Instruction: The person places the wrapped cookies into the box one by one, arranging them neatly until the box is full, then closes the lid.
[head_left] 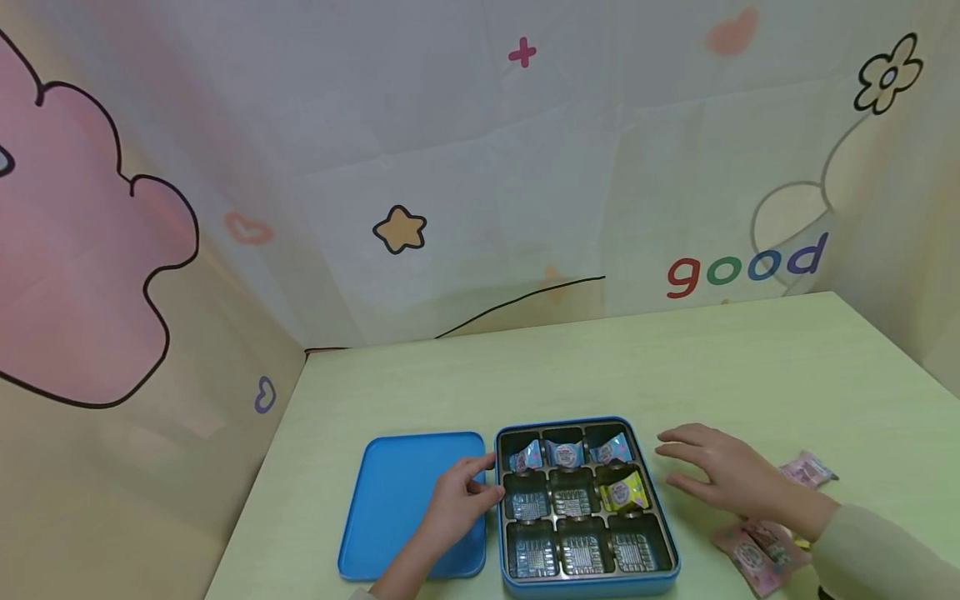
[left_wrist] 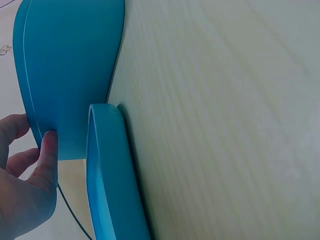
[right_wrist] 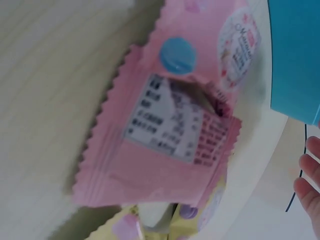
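Observation:
A blue square tin (head_left: pixel 592 588) with a dark divided tray stands on the table. Its back row holds three blue wrapped candies (head_left: pixel 565 453), one per compartment. A yellow wrapped candy (head_left: pixel 624 492) sits in the middle row's right compartment. My left hand (head_left: pixel 459 500) touches the tin's left side, fingertips and thumb at the rim and outer wall. Just right of the tin, my right hand (head_left: pixel 723 472) hovers with fingers spread and nothing in them. Pink wrapped candies (right_wrist: pixel 150 175) lie under and beside the right forearm, with yellow wrapping (right_wrist: pixel 200 217) partly hidden below them.
Left of the tin lies its blue lid (head_left: pixel 401 487), partly covered by my left hand and forearm. Another pink packet (head_left: pixel 808 470) rests beyond the right wrist. A printed cloth backdrop (head_left: pixel 465 167) rises behind the pale green table (head_left: pixel 570 367).

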